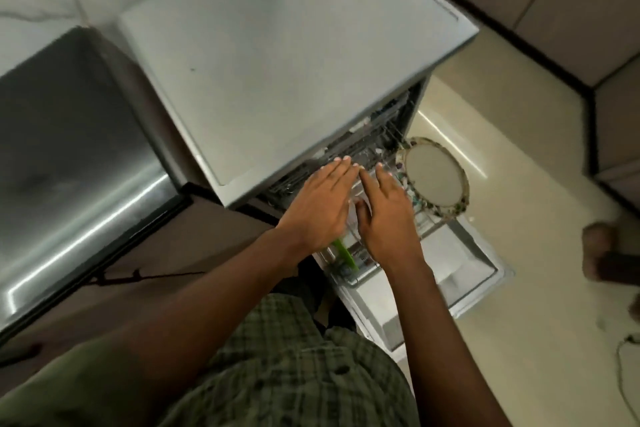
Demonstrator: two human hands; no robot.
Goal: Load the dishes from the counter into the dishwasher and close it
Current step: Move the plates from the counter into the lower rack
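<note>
Dishes sit in the pulled-out rack (349,246) of the open dishwasher (277,55) at frame centre, a patterned plate (433,177) upright at its right edge, while the left hand (320,204) and right hand (386,215) hover flat-fingered, grasping nothing, seemingly to push the rack in.

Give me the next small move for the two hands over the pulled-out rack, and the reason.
Probably push the wire rack in: the left hand and right hand lie flat and open over it, the floral-rimmed plate stands loaded, and the dishwasher door is down.
</note>
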